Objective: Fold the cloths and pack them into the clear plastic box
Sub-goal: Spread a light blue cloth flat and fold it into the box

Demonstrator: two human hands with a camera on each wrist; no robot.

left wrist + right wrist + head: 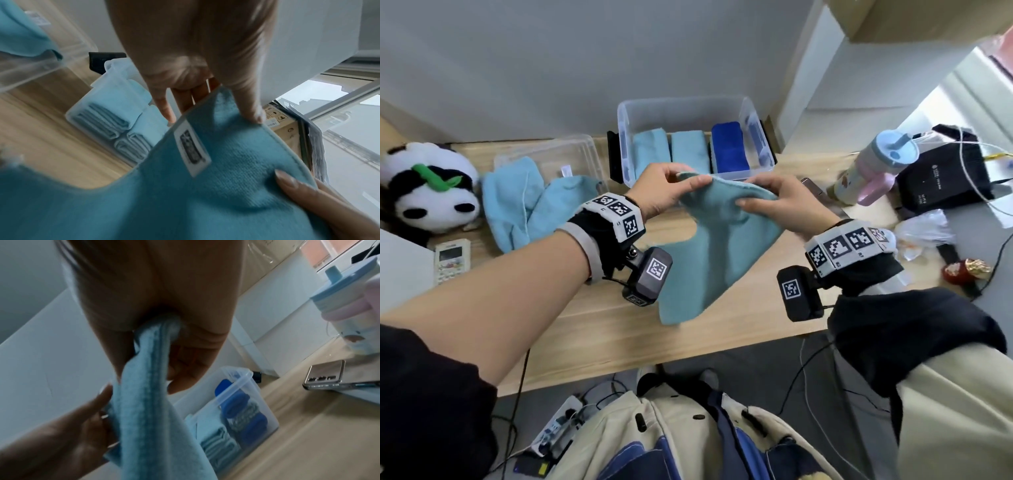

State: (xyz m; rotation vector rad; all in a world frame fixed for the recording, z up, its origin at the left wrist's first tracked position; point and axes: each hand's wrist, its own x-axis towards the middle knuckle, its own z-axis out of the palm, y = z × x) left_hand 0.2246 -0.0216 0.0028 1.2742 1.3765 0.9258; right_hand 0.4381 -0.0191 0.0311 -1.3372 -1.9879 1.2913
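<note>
Both my hands, left [664, 186] and right [777, 202], pinch the cloth [709, 246] above the surface [592, 322]; matching corners squarely should fold it neatly for the box [751, 113].

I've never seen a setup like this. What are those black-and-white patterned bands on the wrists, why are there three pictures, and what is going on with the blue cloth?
No robot here: a person wears a head camera and one small camera under each patterned wristband. The big picture looks down from the head; the other two look along each hand. The left hand and right hand both pinch the top edge of a teal cloth, which hangs down to the wooden table. Behind it stands the clear plastic box, already holding two light blue folded cloths and a dark blue one. Unfolded blue cloths wait at the left, beside a toy panda. A drinking bottle stands on the right.
</note>
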